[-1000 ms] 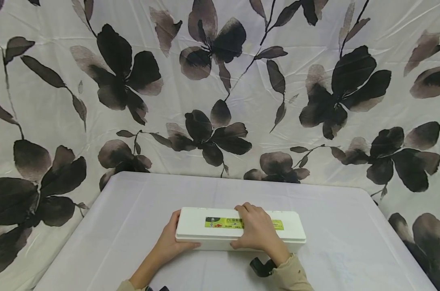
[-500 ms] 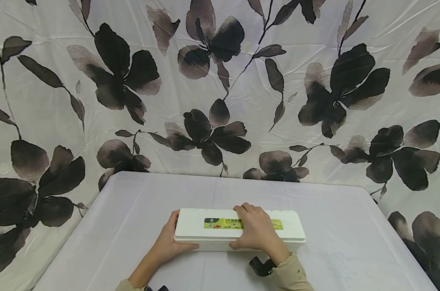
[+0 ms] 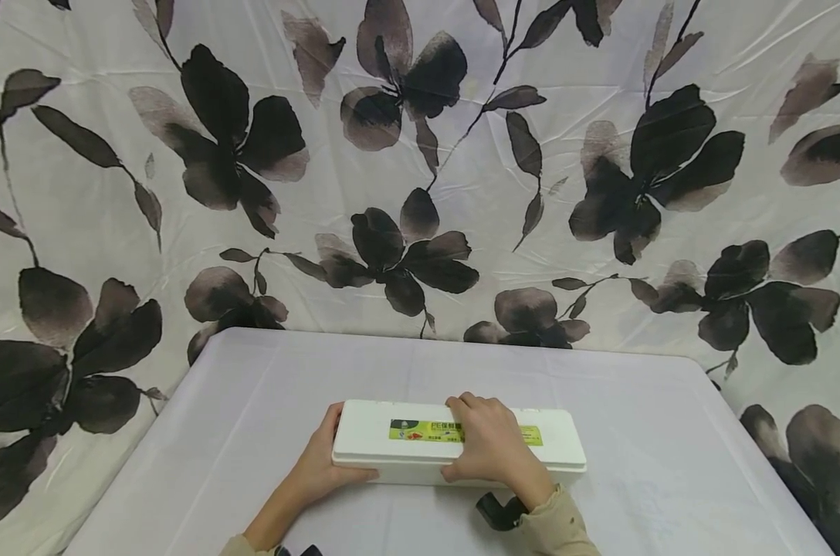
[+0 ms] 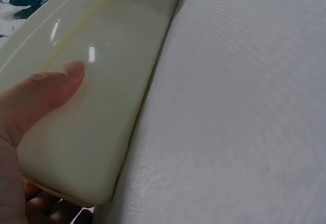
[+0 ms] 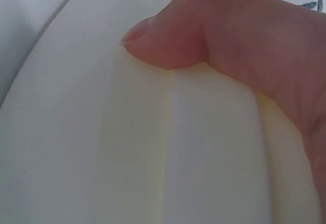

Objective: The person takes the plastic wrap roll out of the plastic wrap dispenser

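A long white plastic wrap box (image 3: 364, 434) lies crosswise on the table, its lid down and a yellow-green label (image 3: 420, 430) on top. My left hand (image 3: 316, 461) grips its left end, the thumb along the near side and the fingers behind the end, mostly hidden. Across the top, right of the middle, my right hand (image 3: 495, 444) holds the box and covers part of the label; its fingertips reach the far edge. In the left wrist view the left thumb (image 4: 48, 94) presses the smooth near wall. The right thumb (image 5: 178, 38) bends against that same side in the right wrist view.
A white cloth covers the table (image 3: 670, 448). Behind it hangs a white curtain (image 3: 503, 177) with dark flowers. A black wrist-camera piece (image 3: 499, 512) sits beneath the right wrist, close to the box's near side.
The box's right end has shifted very slightly toward me, so the box lies a little more slanted. Both hands keep their hold on it.
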Demonstrator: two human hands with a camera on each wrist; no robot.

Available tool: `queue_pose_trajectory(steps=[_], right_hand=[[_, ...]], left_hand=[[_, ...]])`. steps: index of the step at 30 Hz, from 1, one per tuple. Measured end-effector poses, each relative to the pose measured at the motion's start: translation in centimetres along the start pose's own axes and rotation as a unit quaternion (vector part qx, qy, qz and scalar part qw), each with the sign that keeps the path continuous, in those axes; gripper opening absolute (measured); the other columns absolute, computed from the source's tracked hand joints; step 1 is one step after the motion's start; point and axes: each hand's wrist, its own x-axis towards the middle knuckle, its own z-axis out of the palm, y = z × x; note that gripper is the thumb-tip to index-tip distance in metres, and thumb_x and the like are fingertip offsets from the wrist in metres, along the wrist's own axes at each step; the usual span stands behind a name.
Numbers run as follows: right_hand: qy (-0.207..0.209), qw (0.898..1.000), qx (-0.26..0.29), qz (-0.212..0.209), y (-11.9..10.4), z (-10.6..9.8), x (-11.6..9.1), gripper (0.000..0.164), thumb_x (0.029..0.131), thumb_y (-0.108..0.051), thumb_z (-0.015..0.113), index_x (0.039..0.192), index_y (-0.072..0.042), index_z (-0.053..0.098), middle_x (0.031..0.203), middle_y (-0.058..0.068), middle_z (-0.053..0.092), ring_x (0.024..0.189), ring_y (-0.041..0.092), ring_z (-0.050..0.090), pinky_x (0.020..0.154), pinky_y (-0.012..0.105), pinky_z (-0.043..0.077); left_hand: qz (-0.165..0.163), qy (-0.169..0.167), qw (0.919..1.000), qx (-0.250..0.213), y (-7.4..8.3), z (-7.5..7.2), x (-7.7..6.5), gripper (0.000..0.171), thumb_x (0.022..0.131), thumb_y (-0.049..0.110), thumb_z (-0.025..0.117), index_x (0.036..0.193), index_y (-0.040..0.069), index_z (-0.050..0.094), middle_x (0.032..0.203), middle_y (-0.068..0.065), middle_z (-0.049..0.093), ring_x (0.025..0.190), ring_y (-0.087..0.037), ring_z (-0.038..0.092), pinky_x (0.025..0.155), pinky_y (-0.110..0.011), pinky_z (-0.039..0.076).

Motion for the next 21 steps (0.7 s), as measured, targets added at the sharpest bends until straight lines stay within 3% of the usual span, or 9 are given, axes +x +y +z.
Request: queue_pose_trajectory(steps=[6,15,21], right_hand=[[-0.016,1.0,-0.002,-0.005,0.0,-0.28,0.14,0.084,0.047,-0.05,0.087,0.118,-0.009,0.066,0.096,-0.001,0.064,0.078,0.013,0.057,0.073,0.035,0.05],[-0.023,0.999,0.032,0.008,-0.01,-0.67,0.12,0.082,0.047,-0.05,0.088,0.117,-0.011,0.067,0.093,-0.006,0.063,0.075,0.01,0.053,0.068,0.031,0.046],[-0.029,0.999,0.031,0.019,-0.24,-0.72,0.04,0.086,0.049,-0.05,0.087,0.122,-0.009,0.065,0.103,0.0,0.063,0.086,0.016,0.056,0.078,0.038,0.049]], left_hand=[[-0.009,-0.003,0.9999,0.006,0.06,0.07,0.16,0.105,0.054,0.025,0.098,0.14,0.013,0.038,0.128,-0.002,0.059,0.115,-0.022,0.056,0.101,-0.051,0.039],[0.022,-0.016,0.9995,0.016,0.2,-0.09,-0.08,0.107,0.054,0.028,0.098,0.14,0.015,0.037,0.131,0.002,0.059,0.116,-0.019,0.058,0.1,-0.045,0.042],[0.014,-0.011,0.9998,0.002,-0.04,-0.08,-0.09,0.106,0.053,0.025,0.098,0.141,0.017,0.038,0.131,0.002,0.059,0.115,-0.019,0.058,0.101,-0.045,0.041]])
